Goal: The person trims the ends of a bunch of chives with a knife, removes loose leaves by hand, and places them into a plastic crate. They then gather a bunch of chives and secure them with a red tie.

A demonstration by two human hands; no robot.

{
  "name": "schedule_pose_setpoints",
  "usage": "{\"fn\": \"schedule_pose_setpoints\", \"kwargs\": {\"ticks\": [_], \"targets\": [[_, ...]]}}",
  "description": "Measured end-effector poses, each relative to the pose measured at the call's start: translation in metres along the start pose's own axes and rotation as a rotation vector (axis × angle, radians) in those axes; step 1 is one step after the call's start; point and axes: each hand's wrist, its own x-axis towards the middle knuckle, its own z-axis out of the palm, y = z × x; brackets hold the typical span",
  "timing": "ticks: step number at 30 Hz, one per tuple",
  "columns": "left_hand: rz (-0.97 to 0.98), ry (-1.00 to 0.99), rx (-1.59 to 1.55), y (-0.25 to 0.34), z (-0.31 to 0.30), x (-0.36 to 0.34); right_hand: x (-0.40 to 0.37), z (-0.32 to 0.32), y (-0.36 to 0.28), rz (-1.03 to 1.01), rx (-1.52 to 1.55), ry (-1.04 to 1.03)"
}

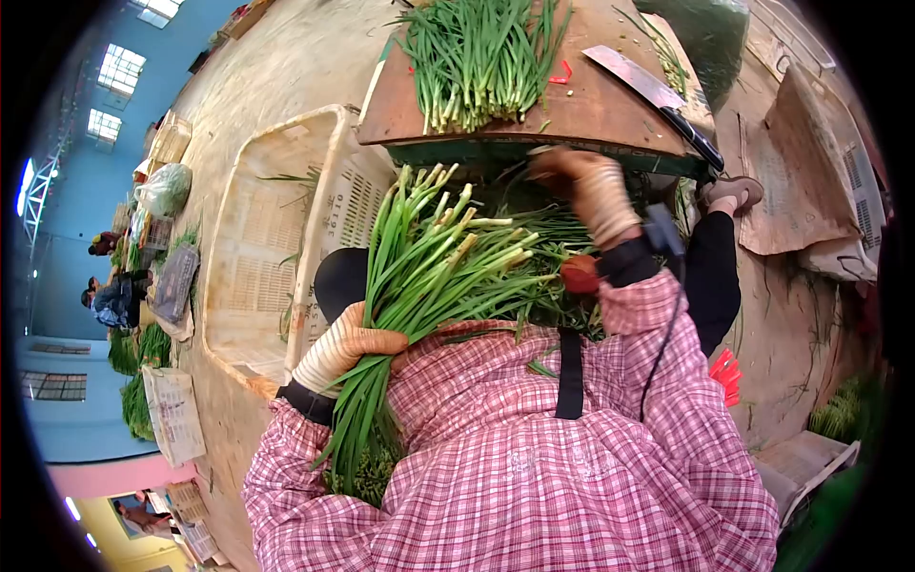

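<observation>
My left hand [355,345], wrapped in pale cloth or tape at the wrist, is closed around a bunch of garlic chives [415,257]. The white stem ends fan out up and to the right, and the green leaves hang below the fist. My right hand [575,179], in a brown glove, is raised near the front edge of the wooden board [381,119]. Motion smears its fingers, so their grip does not show. Below it, more loose chives [553,229] lie over my lap. A trimmed pile of chives [481,67] rests on the board.
A cleaver [658,91] with a black handle lies at the board's right, its handle over the edge. Red strips [562,72] are beside the pile. A white plastic crate [334,181] stands at left. Red ties [726,377] hang at my right. A person [119,297] is far left.
</observation>
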Motion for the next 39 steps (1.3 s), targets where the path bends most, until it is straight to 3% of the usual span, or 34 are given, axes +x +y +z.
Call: {"fn": "schedule_pose_setpoints", "kwargs": {"ticks": [1, 2, 3, 5, 8, 9, 11, 13, 14, 15, 17, 20, 22, 23, 25, 27, 28, 29, 31, 34, 36, 38, 39], "targets": [[-0.011, 0.022, -0.004, -0.002, -0.003, -0.003, 0.005, -0.026, 0.002, 0.076, -0.045, 0.188], [0.006, 0.057, -0.013, -0.002, -0.001, -0.005, 0.017, -0.065, 0.023, -0.039, -0.384, 0.242], [0.001, 0.047, -0.023, -0.002, -0.004, -0.005, 0.016, -0.074, -0.004, 0.177, -0.943, 0.111], [-0.017, 0.015, -0.043, -0.004, -0.008, -0.002, -0.028, -0.016, -0.036, -0.285, -1.573, 0.249], [0.031, 0.019, 0.053, 0.0, 0.002, 0.006, -0.036, 0.037, -0.046, -0.464, -0.943, -0.007], [0.019, -0.004, 0.07, 0.0, 0.003, 0.008, -0.04, 0.053, -0.05, -0.567, -0.992, -0.067], [-0.003, -0.05, 0.105, 0.0, 0.003, 0.013, -0.044, 0.084, -0.051, -0.412, -0.982, -0.164], [0.007, -0.048, 0.125, 0.0, 0.008, 0.013, -0.048, 0.094, -0.043, -0.396, -1.112, -0.284], [0.006, -0.052, 0.141, 0.0, 0.008, 0.014, -0.039, 0.092, -0.038, -0.137, -0.9, -0.453], [0.006, -0.055, 0.157, -0.001, 0.008, 0.015, -0.039, 0.091, -0.035, -0.039, -0.735, -0.49], [-0.002, -0.034, 0.189, -0.001, 0.006, 0.013, -0.041, 0.077, -0.038, -0.334, -1.045, -0.266], [-0.008, -0.017, 0.197, -0.002, 0.006, 0.006, -0.033, 0.044, -0.037, -0.471, -1.124, 0.143], [-0.007, -0.001, 0.199, -0.002, 0.003, 0.002, -0.031, 0.018, -0.038, -0.437, -0.84, 0.218], [0.003, 0.015, 0.195, -0.002, 0.001, -0.001, -0.023, -0.014, -0.024, -0.395, -0.86, 0.299], [0.029, 0.057, 0.182, -0.005, -0.004, -0.007, -0.035, -0.029, -0.042, -0.154, -1.65, 0.195], [0.025, 0.055, 0.2, -0.003, -0.004, -0.006, -0.047, -0.024, -0.026, -0.192, -1.712, 0.143], [0.069, 0.046, 0.223, -0.005, 0.0, -0.001, -0.051, -0.008, -0.031, -0.226, -1.524, 0.039], [0.108, 0.035, 0.246, -0.007, 0.004, 0.003, -0.047, 0.01, -0.035, -0.083, -1.316, 0.0], [0.098, 0.016, 0.306, -0.005, 0.012, 0.007, -0.05, 0.045, -0.05, -0.21, -0.949, -0.038], [0.096, -0.022, 0.359, 0.003, 0.025, 0.008, -0.025, 0.072, -0.032, -0.47, -0.927, -0.036], [0.12, -0.031, 0.371, 0.001, 0.026, 0.012, -0.014, 0.073, -0.021, -0.345, -0.806, -0.183], [0.134, -0.048, 0.362, 0.001, 0.026, 0.013, -0.022, 0.08, -0.051, 0.082, -0.392, -0.423], [0.146, -0.04, 0.366, 0.0, 0.026, 0.013, -0.023, 0.08, -0.046, 0.077, -0.317, -0.383]]}}
